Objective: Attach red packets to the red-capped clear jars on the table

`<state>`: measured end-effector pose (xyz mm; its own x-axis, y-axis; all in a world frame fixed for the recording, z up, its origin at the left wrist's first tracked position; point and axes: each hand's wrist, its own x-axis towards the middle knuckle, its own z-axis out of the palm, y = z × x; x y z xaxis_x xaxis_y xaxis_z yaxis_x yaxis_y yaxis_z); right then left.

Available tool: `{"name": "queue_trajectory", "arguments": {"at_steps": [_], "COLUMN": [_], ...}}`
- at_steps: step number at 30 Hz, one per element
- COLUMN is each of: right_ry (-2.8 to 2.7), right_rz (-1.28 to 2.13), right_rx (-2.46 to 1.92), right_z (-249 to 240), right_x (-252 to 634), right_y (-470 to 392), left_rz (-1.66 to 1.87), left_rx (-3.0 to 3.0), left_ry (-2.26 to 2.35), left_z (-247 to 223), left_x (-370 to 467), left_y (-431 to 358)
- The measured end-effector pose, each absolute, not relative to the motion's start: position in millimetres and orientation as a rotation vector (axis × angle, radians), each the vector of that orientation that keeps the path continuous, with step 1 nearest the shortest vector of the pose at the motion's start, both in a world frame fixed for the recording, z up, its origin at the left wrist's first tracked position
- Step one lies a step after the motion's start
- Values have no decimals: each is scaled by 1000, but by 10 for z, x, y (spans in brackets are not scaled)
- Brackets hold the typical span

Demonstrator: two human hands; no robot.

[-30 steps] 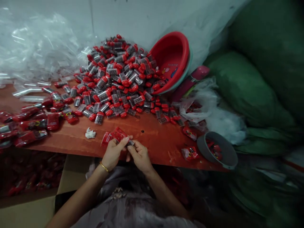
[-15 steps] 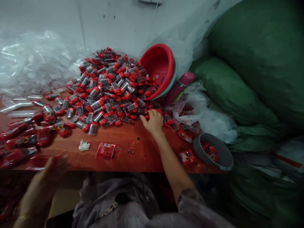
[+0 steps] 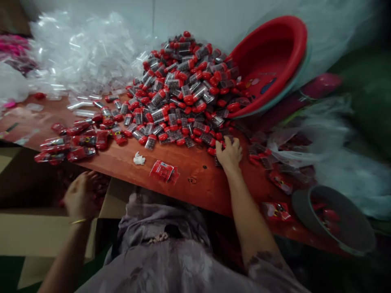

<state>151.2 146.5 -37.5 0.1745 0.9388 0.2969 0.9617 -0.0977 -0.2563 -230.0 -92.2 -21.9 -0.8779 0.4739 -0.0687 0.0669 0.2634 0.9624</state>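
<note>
My left hand (image 3: 80, 196) is over the open cardboard box (image 3: 51, 228), below the table's front edge. It is somewhat blurred, its fingers loosely stretched with nothing visible in them. My right hand (image 3: 229, 155) reaches down at the right foot of a big heap of small clear tubes with red caps (image 3: 180, 89). Its thumb and fingers are apart, around or touching a few of these tubes; its fingertips are partly hidden. In front of the heap lies a flat red printed packet (image 3: 162, 170). Several filled red packets (image 3: 81, 140) lie at the table's left.
A red basin (image 3: 275, 61) leans tilted at the heap's right. Clear plastic (image 3: 85, 49) is piled back left. A white scrap (image 3: 139, 158) lies on the red table (image 3: 195, 199). At right are a plastic bag (image 3: 305, 142), a red packet (image 3: 279, 211) and a grey basin (image 3: 351, 232).
The view has swung left, showing more of the cardboard box. My left hand has moved from near the red packets at the table's edge to over the box. My right hand stays by the heap.
</note>
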Motion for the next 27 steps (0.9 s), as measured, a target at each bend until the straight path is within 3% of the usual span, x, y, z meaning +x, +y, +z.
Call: {"name": "queue_trajectory", "arguments": {"at_steps": [5, 9, 12, 15, 21, 27], "right_ry": [-1877, -1974, -2003, -1984, -1980, -1945], "right_rz": [-123, -106, -81, -46, 31, 45], "right_rx": [-2015, -1960, -1952, -1968, -1921, -1903], "right_z": [-386, -382, -374, -371, -369, -382], "right_x": [1297, 1163, 1087, 1012, 872, 882], "right_y": [1163, 992, 913, 864, 813, 809], "left_rz": [1240, 866, 673, 620, 841, 701], "left_rx": [1433, 1662, 1749, 1790, 1903, 1903], "left_ry": [2191, 2519, 2465, 2432, 2391, 2251], "left_z": [-274, -282, -274, -238, -187, -378], "left_x": [-1597, -1692, -1875, -1917, -1436, -1120], "left_y": [-358, -98, -45, -55, -133, -118]}}
